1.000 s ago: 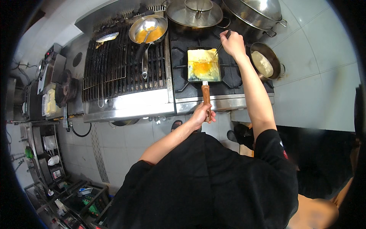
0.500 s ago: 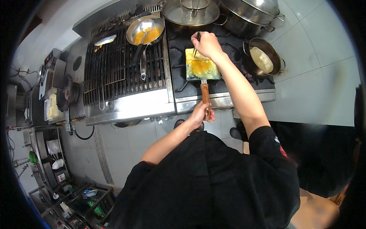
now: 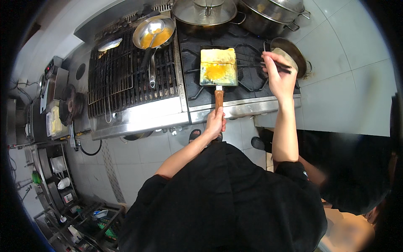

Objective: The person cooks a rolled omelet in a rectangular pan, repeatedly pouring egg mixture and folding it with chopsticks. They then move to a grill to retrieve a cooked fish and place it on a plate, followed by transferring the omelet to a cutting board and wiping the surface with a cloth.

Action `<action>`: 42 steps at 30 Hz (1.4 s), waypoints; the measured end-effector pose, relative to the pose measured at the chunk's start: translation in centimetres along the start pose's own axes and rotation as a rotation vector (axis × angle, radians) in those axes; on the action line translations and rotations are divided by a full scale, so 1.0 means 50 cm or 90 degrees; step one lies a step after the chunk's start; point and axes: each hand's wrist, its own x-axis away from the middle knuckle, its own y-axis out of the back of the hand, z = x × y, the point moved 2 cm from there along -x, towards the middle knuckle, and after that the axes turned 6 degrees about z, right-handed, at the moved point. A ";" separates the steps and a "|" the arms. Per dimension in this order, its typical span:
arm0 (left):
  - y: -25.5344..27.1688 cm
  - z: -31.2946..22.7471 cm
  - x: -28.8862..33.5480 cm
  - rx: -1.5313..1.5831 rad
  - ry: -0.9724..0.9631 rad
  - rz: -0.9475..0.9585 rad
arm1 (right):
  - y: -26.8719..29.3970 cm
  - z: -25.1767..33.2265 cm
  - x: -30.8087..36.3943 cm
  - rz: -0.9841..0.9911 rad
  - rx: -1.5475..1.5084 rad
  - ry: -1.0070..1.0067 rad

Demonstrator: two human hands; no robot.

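My left hand (image 3: 215, 122) is closed around the wooden handle (image 3: 219, 99) of a rectangular omelette pan (image 3: 236, 75) on the black stove. In the pan, a folded band of yellow egg (image 3: 218, 55) lies at the far side. Looser, brighter egg (image 3: 216, 72) spreads over the near half. To the right of the pan, my right hand (image 3: 280, 80) grips dark chopsticks (image 3: 284, 68), raised away from the egg. Behind that hand is a round pot (image 3: 303, 59) with a pale, oblong thing (image 3: 285, 55) inside, partly hidden by my fingers.
On the grill grate (image 3: 121, 77) at left stand a round pan (image 3: 170, 38) of orange-yellow liquid and a ladle (image 3: 152, 72) resting in it. A fish piece (image 3: 110, 44) lies farther left. Large metal pots (image 3: 201, 23) line the back. Another person in black (image 3: 357, 168) is at right.
My right hand with the chopsticks has moved from over the egg to the right, beside the round pot. My left hand still holds the pan handle.
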 end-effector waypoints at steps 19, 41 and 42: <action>0.009 -0.001 0.002 -0.006 -0.001 0.032 | 0.037 -0.061 0.157 0.001 0.076 -0.015; 0.034 -0.081 0.111 -0.169 0.010 0.018 | 0.079 -0.181 -0.032 -0.089 -0.347 -0.199; 0.037 -0.092 0.134 -0.180 0.004 0.028 | 0.078 -0.186 -0.050 -0.074 -0.359 -0.215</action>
